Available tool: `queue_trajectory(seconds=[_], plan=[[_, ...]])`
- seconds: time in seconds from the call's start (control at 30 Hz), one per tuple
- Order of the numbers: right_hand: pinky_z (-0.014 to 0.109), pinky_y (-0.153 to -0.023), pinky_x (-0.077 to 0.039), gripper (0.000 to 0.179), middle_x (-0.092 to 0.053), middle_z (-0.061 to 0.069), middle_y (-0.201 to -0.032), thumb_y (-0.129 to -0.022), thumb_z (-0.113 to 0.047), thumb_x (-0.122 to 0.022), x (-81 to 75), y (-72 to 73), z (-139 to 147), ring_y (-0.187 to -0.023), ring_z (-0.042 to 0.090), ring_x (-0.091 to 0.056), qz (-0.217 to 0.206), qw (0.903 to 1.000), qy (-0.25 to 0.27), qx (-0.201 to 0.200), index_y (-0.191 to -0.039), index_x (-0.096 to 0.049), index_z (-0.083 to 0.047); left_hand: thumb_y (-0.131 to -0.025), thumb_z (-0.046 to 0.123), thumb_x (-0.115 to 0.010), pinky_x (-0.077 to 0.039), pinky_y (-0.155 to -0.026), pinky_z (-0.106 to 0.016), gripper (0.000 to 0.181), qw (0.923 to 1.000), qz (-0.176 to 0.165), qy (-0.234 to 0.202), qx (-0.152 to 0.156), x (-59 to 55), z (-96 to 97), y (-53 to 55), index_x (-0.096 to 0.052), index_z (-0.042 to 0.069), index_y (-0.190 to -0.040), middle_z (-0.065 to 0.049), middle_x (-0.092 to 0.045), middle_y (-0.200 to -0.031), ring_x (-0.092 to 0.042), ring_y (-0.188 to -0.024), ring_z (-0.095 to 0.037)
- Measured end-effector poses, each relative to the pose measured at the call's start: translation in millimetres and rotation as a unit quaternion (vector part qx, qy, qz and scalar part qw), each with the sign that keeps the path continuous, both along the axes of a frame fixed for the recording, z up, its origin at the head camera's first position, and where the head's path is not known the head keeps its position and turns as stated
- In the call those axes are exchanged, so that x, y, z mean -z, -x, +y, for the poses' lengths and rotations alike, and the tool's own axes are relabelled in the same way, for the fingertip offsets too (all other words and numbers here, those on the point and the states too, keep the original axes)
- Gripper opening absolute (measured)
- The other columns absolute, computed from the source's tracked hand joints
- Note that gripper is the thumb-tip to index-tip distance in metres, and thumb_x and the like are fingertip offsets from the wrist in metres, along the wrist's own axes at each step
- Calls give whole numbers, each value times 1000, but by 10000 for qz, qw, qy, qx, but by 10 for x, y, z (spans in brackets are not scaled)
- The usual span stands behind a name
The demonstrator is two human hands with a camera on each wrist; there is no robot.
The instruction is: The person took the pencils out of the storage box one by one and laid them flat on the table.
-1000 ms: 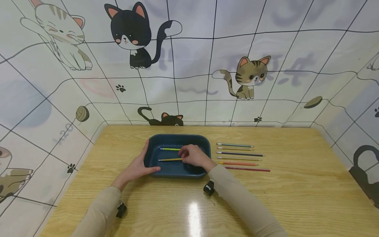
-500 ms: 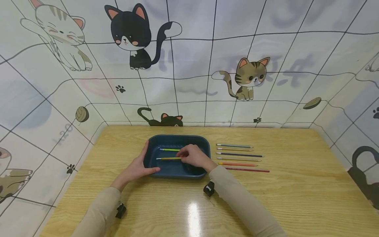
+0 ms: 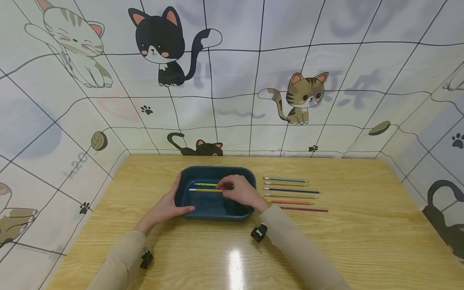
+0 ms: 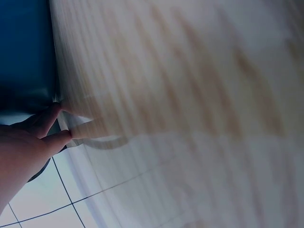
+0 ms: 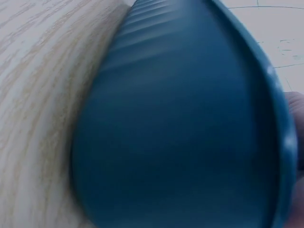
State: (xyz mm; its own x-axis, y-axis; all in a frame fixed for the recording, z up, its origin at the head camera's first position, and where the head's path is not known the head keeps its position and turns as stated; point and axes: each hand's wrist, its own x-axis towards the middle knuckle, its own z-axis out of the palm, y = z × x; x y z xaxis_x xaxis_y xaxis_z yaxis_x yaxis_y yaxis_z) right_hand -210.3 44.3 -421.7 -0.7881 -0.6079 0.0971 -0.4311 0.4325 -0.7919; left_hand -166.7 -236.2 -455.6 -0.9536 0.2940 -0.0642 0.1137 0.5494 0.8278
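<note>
A dark blue plastic tray (image 3: 217, 214) lies on the table, with a green pencil (image 3: 204, 184) inside near its back. My right hand (image 3: 241, 191) reaches over the right part of the tray and pinches a yellow pencil (image 3: 206, 190) by its right end, which the fingers hide. That pencil lies just in front of the green one, roughly parallel to it. At the tray's left end, my left hand (image 3: 164, 207) grips the wall, thumb at the front rim and fingers along the outer side. The right wrist view mostly shows the tray's outer wall (image 5: 175, 118).
Right of the tray, several pencils lie in a row on the wooden table (image 3: 326, 249), among them a dark blue pencil (image 3: 291, 189), an orange pencil (image 3: 291, 202) and a red pencil (image 3: 306, 209). A cat-patterned sheet (image 3: 232, 108) rises behind the table.
My right hand has shifted the yellow pencil toward the back of the tray, closer to the green pencil. The left hand keeps its place on the tray.
</note>
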Motion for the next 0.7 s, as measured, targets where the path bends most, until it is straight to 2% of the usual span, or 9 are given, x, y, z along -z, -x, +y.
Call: queue_trajectory(seconds=[0.33,0.7], plan=[[27,-76,-51,20,-66,3,-99,-88,1,-63,-97,-93,166,-88,15,-60,275,9992,288,50,-105,-71,-5,-77,35,-81,-19,-108,-61,119,10000,39,26,-21,6,-2,-1,7,20,-156,-20,-3,-159,-14,-141,-44],[30,-76,-51,19,-66,4,-100,-89,2,-63,-154,-166,402,-89,17,-60,281,9983,488,163,-105,-71,-4,-78,35,-81,-18,-108,-60,119,10000,27,63,0,10,-4,6,8,20,-156,-20,-1,-159,-13,-141,-45]])
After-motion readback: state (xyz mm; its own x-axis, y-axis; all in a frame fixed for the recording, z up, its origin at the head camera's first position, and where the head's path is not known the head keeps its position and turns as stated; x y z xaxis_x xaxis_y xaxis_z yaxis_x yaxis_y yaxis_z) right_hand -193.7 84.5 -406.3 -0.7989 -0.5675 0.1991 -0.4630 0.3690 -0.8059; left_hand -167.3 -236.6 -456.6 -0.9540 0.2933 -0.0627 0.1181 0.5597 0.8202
